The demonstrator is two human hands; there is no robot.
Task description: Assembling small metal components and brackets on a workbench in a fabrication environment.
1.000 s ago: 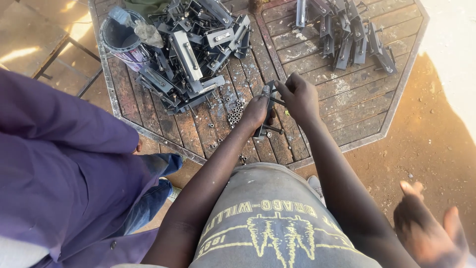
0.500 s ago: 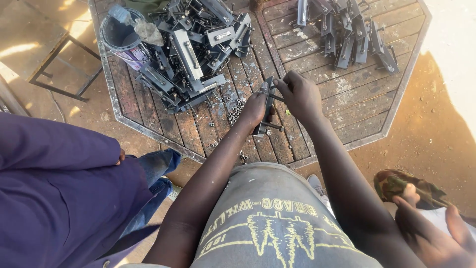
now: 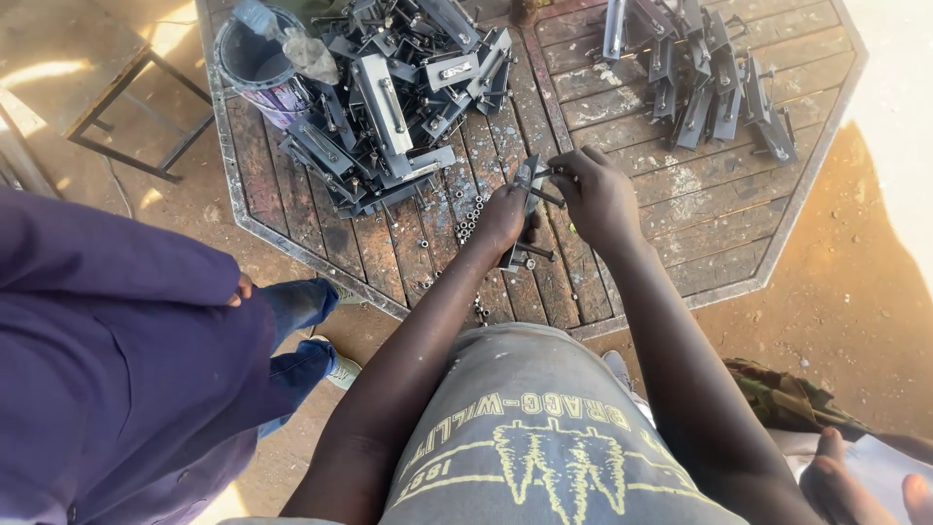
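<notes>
My left hand [image 3: 502, 216] grips a long grey metal bracket [image 3: 526, 177] with bolts sticking out of it, held upright over the wooden table [image 3: 700, 233]. My right hand [image 3: 595, 194] is at the bracket's upper end, fingers pinched on a bolt there. Several small nuts [image 3: 468, 216] lie scattered on the planks just left of my left hand.
A heap of similar metal brackets [image 3: 394, 107] fills the table's upper left beside a round tin [image 3: 260, 60]. A smaller row of brackets [image 3: 705, 73] lies at the upper right. A person in a purple top [image 3: 107, 360] stands at left; another person's hand [image 3: 855, 481] shows at lower right.
The person in purple has shifted at left, uncovering more of the metal frame on the ground. My hands stay on the bracket with small finger movements.
</notes>
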